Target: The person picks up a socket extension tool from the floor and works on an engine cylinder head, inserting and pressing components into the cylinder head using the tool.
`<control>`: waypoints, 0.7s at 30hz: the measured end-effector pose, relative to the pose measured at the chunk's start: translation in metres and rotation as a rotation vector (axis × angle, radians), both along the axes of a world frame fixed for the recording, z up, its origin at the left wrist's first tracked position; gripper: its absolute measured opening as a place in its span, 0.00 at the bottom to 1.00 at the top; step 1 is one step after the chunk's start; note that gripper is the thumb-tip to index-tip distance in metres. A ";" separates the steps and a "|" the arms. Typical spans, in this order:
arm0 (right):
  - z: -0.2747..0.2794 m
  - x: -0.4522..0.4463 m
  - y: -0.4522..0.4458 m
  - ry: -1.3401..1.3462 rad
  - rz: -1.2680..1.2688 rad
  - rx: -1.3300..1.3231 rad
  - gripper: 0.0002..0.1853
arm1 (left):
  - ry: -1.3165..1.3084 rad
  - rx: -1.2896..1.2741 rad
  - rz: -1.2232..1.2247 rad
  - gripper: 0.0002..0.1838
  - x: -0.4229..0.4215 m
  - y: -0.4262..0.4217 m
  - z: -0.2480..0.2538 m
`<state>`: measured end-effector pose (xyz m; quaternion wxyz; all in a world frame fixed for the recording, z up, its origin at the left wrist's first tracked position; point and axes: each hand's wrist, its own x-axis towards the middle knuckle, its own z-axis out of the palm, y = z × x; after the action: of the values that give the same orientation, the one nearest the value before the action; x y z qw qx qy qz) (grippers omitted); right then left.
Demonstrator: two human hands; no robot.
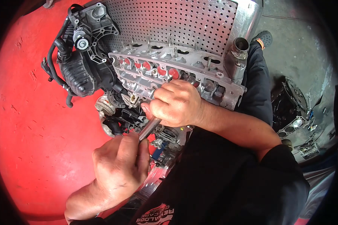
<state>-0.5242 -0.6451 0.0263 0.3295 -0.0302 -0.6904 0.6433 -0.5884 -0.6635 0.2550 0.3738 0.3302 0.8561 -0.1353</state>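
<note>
A metal cylinder head lies tilted across the upper middle, with upright studs and red-coloured round spots along it. A bare metal bar runs diagonally between my hands. My left hand is closed round the lower end of the bar. My right hand wraps round its upper end, against the near edge of the cylinder head. The tip of the bar is hidden behind my right hand.
Behind the cylinder head is a perforated metal panel. A black hose-and-bracket assembly sits at upper left on the red surface. Engine parts lie below the head. An engine block stands at right, near a dark shoe.
</note>
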 end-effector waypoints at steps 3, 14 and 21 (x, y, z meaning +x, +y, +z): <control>-0.001 0.001 0.000 0.027 0.012 -0.001 0.22 | 0.015 0.015 -0.033 0.10 0.004 -0.006 -0.001; -0.002 0.009 -0.007 0.080 0.024 0.042 0.22 | 0.094 0.061 0.158 0.08 0.031 -0.024 0.002; -0.001 0.010 -0.001 0.007 0.055 0.062 0.15 | 0.051 0.021 0.073 0.08 0.016 -0.011 0.001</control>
<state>-0.5137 -0.6457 0.0252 0.3149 0.0016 -0.7093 0.6306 -0.5721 -0.6740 0.2562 0.3531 0.2991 0.8782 -0.1207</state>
